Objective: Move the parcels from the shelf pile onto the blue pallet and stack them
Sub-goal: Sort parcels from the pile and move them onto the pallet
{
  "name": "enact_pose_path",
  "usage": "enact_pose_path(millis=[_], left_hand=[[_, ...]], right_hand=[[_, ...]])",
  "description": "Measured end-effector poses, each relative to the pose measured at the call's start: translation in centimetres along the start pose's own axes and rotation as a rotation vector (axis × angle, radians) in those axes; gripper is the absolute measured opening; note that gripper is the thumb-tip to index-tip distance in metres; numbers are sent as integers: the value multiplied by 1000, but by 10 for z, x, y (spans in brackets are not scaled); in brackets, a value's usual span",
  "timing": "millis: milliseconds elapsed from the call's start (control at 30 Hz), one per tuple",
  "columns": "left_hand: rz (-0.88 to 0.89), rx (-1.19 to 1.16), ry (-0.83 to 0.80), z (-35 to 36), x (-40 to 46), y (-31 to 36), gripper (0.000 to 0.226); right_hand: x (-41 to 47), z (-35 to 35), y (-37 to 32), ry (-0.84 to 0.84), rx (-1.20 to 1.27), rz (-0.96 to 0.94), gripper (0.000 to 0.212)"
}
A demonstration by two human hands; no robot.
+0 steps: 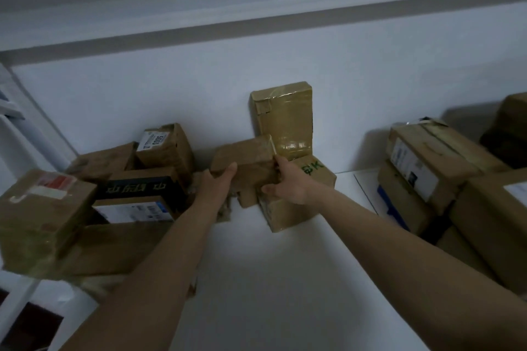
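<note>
Head view: two bare forearms reaching up to a white shelf (285, 265) that runs along a pale wall; between the hands, one small brown parcel (245, 162), near the back edge of the shelf, close to the wall, about the middle of the shelf's width. Left hand (218, 182) pressed on the left end of this parcel, fingers around the near left corner; right hand (285, 182) gripping the right end, thumb below and fingers curled over the top edge. Under and right of the held parcel, a carton with green handwriting (299, 199), standing on the shelf; behind it, against the wall, a tall taped parcel (285, 117) standing upright. Toward the left end of the shelf, a pile of cartons: one with a white label reading 5003 (164, 145), a black box with pale characters (139, 188), and at the near left a carton with a red-and-white sticker (42, 208), touching its neighbours. Toward the right end, well apart from the hands, a stack of larger cartons (427, 168), the upper one with a white label on its side; picture dim and a little blurred, label text not readable.
</note>
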State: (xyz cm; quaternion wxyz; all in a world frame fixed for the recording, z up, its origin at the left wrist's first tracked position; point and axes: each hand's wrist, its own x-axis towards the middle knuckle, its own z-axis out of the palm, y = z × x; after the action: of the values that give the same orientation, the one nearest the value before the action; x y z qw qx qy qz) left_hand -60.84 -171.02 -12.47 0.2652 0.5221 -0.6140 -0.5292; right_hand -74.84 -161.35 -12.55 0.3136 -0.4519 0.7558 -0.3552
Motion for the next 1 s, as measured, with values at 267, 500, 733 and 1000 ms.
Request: enact_pose_path(millis=[267,500,733,1000], left_hand=[[199,-127,101,28,-41,20,64],[310,-159,63,52,-67,38,43],[343,-195,-38,77,-105,60,38],[418,-173,-152,118,-163,75,44]], right_hand=[[-41,-12,-9,236,214,39,65],[-98,-39,-21,533,155,105,36],[-148,-74,-20,708,123,105,26],[-198,-124,2,807,82,10,58]])
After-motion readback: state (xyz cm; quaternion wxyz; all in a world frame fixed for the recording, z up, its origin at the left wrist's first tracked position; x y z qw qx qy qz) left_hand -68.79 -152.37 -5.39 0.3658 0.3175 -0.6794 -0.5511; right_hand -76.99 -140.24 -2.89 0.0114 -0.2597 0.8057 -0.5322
